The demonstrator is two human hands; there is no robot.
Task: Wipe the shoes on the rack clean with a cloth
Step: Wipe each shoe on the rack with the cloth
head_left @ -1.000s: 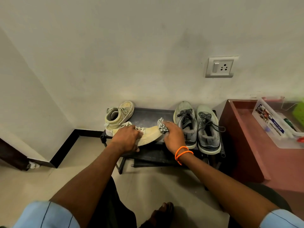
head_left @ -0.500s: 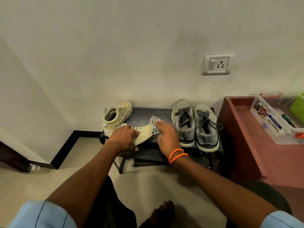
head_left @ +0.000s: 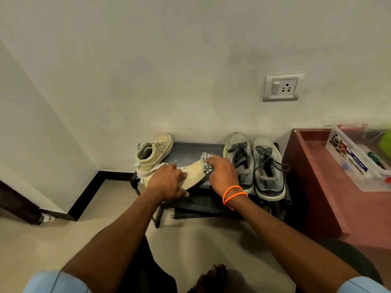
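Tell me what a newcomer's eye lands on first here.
Two hands meet at centre over a cream canvas shoe tipped on the black metal rack: the left hand grips it, the right hand presses a checked cloth to its toe. Right of them stand two grey laced sneakers.

A shoe [head_left: 195, 173] lay on the rack [head_left: 190, 150] between both hands' fingers [head_left: 178, 169]. A pair of shoes [head_left: 254, 163] stood right of them. Another shoe [head_left: 153, 153] stood behind the left fingers.

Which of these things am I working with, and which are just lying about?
Job: tilted cream shoe, checked cloth, left hand, right hand, cream high-top, grey pair, rack.
Lying about: wall socket, plastic tray, red table.
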